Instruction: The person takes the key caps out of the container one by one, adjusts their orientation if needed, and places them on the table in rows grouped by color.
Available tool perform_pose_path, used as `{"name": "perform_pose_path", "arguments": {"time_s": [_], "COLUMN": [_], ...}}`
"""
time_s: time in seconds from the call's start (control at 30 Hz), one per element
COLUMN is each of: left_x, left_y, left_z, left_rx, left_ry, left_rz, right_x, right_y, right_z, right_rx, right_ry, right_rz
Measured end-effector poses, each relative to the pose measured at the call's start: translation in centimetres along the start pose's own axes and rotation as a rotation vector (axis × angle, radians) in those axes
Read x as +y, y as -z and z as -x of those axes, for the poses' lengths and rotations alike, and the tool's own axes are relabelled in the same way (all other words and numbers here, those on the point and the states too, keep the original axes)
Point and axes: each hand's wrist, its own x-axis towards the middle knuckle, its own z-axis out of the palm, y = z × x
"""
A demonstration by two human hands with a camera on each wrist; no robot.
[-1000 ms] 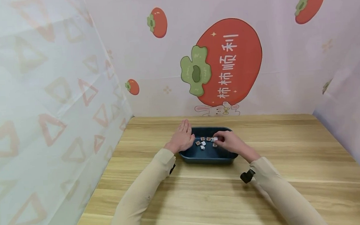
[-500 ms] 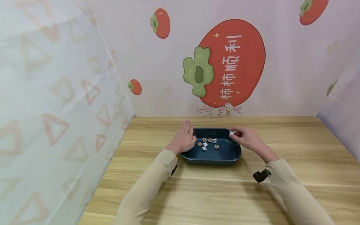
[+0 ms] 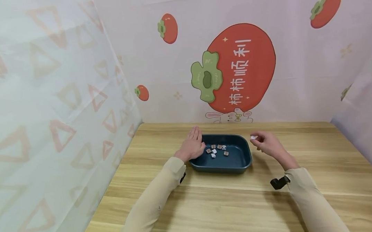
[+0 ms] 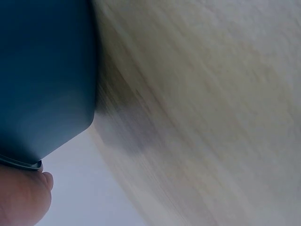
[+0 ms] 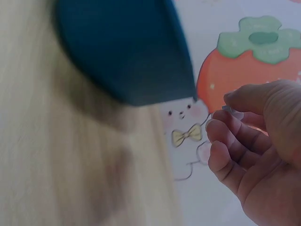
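Observation:
A dark blue rectangular tray point(image 3: 221, 170) stands on the wooden table. My left hand point(image 3: 191, 147) rests flat over its left rim, fingers straight and close together. In the left wrist view, part of that hand point(image 4: 23, 195) shows at the tray's rim. Just off the tray's right side, my right hand point(image 3: 269, 146) pinches a small white block point(image 3: 253, 137) between thumb and fingertips. The right wrist view shows the block point(image 5: 235, 112) mostly covered by the fingers. Several similar small pieces lie in the tray, some white point(image 3: 214, 151), others with brown patterned faces point(image 3: 226, 153).
The wooden table point(image 3: 221, 204) meets a cloth backdrop point(image 3: 170, 109) with persimmon prints behind the tray. Another patterned cloth wall point(image 3: 81, 141) runs along the left side. A black strap-on camera point(image 3: 279, 183) sits at the right wrist.
My right hand has lifted the white block out of the tray and carried it right, past the rim. The left hand stays at the left rim; the view has shifted slightly.

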Motion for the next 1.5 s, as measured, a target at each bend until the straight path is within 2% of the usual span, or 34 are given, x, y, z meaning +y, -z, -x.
{"name": "perform_pose_path", "arguments": {"time_s": [0.27, 0.5, 0.7, 0.87, 1.17, 1.5], "left_x": [-0.2, -0.2, -0.1, 0.0, 0.1, 0.0], "left_y": [-0.2, -0.1, 0.1, 0.1, 0.3, -0.1], "left_z": [0.2, 0.4, 0.6, 0.6, 0.5, 0.3], "left_rx": [0.012, 0.006, -0.004, -0.010, -0.013, -0.004], "left_ry": [-0.005, -0.007, -0.005, -0.001, -0.012, -0.009], "left_rz": [0.007, 0.011, 0.021, 0.018, 0.014, 0.015], "right_x": [2.5, 4.2, 5.3, 5.5, 5.8, 5.9], "right_y": [-0.3, 0.0, 0.1, 0.3, 0.1, 0.2], "right_z": [0.4, 0.7, 1.1, 1.4, 1.6, 1.9], "right_rx": [-0.042, -0.106, -0.141, -0.204, -0.199, -0.227], "right_ry": [0.001, -0.069, -0.081, -0.142, -0.112, -0.131], "right_rz": [0.026, 0.074, 0.116, 0.092, 0.081, 0.060]}}
